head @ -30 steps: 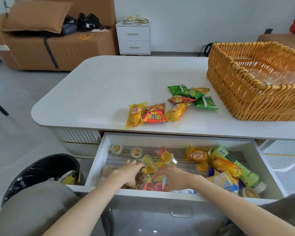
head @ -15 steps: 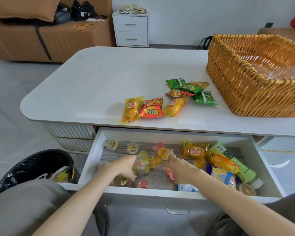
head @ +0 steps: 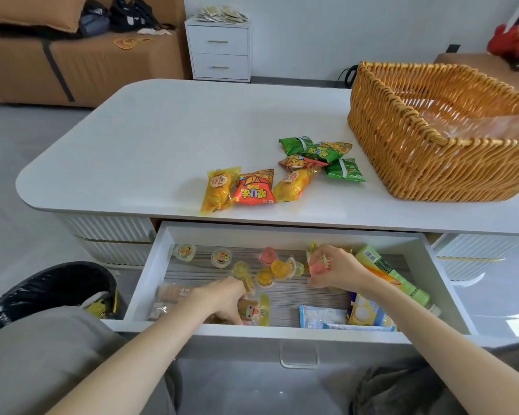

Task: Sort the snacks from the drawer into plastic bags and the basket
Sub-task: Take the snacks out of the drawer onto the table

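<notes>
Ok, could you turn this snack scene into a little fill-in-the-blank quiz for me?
1. The wicker basket stands on the white ____.
2. The red packet lies between two ____ packets.
3. The right hand pinches a pinkish jelly cup above the open ____.
Missing words: table; yellow; drawer.
</notes>
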A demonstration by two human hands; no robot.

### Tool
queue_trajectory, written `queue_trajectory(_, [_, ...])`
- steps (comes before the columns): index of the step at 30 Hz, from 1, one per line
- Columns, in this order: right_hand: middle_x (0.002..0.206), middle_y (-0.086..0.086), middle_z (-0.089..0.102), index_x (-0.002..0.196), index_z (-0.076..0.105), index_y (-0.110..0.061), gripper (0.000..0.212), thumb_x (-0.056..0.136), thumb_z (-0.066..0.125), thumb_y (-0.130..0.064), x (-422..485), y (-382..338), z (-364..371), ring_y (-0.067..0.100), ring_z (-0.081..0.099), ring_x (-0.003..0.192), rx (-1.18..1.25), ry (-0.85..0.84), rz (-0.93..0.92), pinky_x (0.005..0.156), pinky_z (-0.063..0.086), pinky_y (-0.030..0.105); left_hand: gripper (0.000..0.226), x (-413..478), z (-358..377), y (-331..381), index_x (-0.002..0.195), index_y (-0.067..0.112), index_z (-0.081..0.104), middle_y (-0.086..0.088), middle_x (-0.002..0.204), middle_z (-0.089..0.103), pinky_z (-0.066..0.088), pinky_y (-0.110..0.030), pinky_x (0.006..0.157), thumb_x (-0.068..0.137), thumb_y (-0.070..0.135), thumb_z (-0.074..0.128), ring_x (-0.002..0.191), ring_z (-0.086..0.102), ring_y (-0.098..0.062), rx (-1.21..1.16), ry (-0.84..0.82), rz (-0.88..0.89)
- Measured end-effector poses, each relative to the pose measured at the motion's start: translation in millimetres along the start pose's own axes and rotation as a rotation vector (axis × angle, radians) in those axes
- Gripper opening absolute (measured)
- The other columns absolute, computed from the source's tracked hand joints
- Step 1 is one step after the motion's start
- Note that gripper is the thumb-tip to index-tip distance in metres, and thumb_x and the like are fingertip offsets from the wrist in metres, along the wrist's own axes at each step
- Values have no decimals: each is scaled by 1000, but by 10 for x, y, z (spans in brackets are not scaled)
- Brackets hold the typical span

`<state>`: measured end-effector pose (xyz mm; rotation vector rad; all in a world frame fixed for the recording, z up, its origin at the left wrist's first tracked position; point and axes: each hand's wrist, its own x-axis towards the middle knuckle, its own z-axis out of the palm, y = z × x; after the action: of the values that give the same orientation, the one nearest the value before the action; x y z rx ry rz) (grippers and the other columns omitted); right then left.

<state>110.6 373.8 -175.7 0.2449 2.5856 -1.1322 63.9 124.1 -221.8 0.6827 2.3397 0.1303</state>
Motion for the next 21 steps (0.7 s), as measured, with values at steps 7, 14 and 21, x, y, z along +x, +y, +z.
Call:
queue_trajectory(7, [95, 3, 67, 99, 61, -13, 33, 73, 81, -7, -171, -215, -259, 14, 65, 82, 300, -13, -92, 76, 55, 28, 38, -191, -356, 128, 61, 16, 47, 5, 55, 45, 27, -22, 45, 69, 34, 80, 48, 39, -11, -213, 137, 5])
queue_trajectory(14, [100, -4, 64, 97, 63, -22, 22, 80, 77, -19, -171, -584, -504, 10, 64, 78, 256, 296, -208, 73, 53, 28, 34, -846, -1181, 280, 62, 20, 59, 10, 45, 44, 29, -17, 45, 69, 44, 80, 45, 38, -6, -420, 815, 111])
queue_trajectory(21, [125, 13, 38, 120, 43, -14, 25, 96, 51, -11, 416, -805, -246, 21, 49, 102, 124, 453, -192, 98, 45, 39, 39, -345, -1418, 11, 100, 29, 71, 14, 77, 66, 42, -20, 63, 68, 50, 79, 78, 61, -8, -358, 838, 11])
